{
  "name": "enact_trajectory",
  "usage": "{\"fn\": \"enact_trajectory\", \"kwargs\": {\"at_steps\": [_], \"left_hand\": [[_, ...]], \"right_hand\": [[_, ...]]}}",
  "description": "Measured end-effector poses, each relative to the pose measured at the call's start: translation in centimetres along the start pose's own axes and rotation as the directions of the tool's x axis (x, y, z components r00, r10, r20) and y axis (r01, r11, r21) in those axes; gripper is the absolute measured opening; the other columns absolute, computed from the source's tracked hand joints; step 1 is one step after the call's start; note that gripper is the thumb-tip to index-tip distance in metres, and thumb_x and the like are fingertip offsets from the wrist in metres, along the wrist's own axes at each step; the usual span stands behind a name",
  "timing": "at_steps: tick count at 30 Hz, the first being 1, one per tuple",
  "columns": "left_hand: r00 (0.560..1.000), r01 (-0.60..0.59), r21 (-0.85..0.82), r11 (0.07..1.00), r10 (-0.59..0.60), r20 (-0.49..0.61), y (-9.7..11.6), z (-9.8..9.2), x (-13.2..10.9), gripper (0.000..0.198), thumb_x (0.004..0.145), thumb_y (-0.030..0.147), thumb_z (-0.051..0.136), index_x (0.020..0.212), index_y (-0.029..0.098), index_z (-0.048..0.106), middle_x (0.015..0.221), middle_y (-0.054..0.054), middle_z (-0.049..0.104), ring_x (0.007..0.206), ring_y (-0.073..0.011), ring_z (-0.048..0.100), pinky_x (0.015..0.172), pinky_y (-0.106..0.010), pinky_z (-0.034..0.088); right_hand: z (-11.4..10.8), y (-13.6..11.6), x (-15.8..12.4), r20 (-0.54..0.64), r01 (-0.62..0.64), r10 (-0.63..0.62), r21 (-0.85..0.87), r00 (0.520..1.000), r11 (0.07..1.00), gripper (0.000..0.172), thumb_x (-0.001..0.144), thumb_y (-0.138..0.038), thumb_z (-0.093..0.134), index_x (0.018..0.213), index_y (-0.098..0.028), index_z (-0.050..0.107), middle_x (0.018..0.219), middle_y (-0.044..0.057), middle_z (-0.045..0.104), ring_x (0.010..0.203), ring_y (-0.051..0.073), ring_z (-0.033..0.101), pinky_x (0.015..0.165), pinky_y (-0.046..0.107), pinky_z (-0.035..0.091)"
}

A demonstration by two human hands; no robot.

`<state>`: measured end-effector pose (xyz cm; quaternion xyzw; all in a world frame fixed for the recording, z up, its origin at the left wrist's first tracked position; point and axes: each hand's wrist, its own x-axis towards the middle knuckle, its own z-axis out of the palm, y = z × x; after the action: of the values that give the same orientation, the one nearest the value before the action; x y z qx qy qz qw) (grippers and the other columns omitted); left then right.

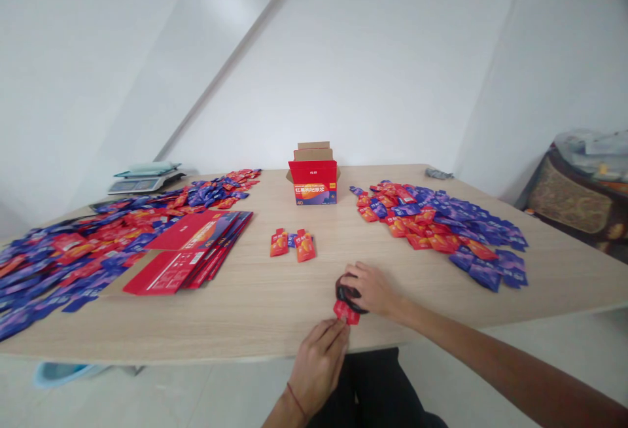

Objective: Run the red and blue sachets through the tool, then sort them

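Observation:
My left hand [318, 359] sits at the table's near edge, its fingertips pinching a small red label [346, 312]. My right hand [373, 287] is curled over a dark round roll [347, 296] that the red label comes off. Beyond them, three small sachets [293, 244], orange-red and blue, lie together on the wooden table [275, 303]. An open red box [313, 181] stands upright at the far middle of the table.
A stack of flat red cartons [189, 252] lies left of centre. Heaps of red and blue sachets spread over the left side [73, 248] and right side [441, 225]. A weighing scale [144, 178] is at the far left. A patterned cabinet [574, 202] stands at the right.

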<state>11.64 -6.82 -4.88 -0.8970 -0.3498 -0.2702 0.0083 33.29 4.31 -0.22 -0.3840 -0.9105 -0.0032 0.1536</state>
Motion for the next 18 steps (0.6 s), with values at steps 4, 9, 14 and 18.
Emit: {"fn": "enact_trajectory", "kwargs": {"at_steps": [4, 9, 14, 18], "left_hand": [[0.997, -0.052, 0.101, 0.994, 0.057, -0.052, -0.1, 0.2, 0.2, 0.032, 0.101, 0.016, 0.051, 0.131, 0.015, 0.062, 0.129, -0.011, 0.068, 0.116, -0.0251, 0.064, 0.102, -0.042, 0.057], [0.986, -0.149, 0.082, 0.986, 0.154, -0.059, 0.9, -0.8, -0.5, 0.024, 0.101, 0.023, 0.055, 0.122, 0.018, 0.066, 0.118, -0.009, 0.072, 0.103, -0.025, 0.069, 0.088, -0.04, 0.061], [0.909, 0.285, -0.393, 0.874, -0.376, -0.177, 1.7, -1.5, -0.1, 0.02, 0.102, 0.023, 0.052, 0.116, 0.023, 0.065, 0.107, -0.006, 0.074, 0.089, -0.0184, 0.073, 0.077, -0.028, 0.06], [0.739, 0.534, -0.601, 0.595, -0.674, -0.01, 1.4, -1.0, 2.0, 0.013, 0.088, 0.027, 0.068, 0.097, 0.018, 0.065, 0.087, -0.004, 0.072, 0.068, -0.0169, 0.07, 0.058, -0.023, 0.055]], "right_hand": [[-0.9, 4.9, 0.9, -0.027, -0.21, 0.208, -0.095, 0.978, 0.973, 0.022, 0.087, -0.026, 0.068, 0.107, -0.027, 0.075, 0.107, 0.007, 0.068, 0.101, 0.023, 0.059, 0.079, 0.031, 0.045], [-3.3, 6.1, -0.7, -0.289, -0.382, 0.4, 0.121, 0.87, 0.916, 0.026, 0.086, -0.029, 0.067, 0.111, -0.029, 0.074, 0.107, 0.003, 0.069, 0.094, 0.02, 0.064, 0.076, 0.029, 0.047], [-7.1, 6.6, -2.8, -0.45, -0.363, 0.454, 0.277, 0.769, 0.89, 0.027, 0.082, -0.03, 0.07, 0.109, -0.025, 0.075, 0.105, 0.004, 0.07, 0.092, 0.021, 0.066, 0.079, 0.032, 0.05], [-9.2, 6.4, -3.1, -0.513, -0.336, 0.442, 0.291, 0.736, 0.896, 0.03, 0.081, -0.029, 0.07, 0.111, -0.026, 0.074, 0.109, 0.005, 0.07, 0.096, 0.023, 0.066, 0.081, 0.034, 0.051]]}}
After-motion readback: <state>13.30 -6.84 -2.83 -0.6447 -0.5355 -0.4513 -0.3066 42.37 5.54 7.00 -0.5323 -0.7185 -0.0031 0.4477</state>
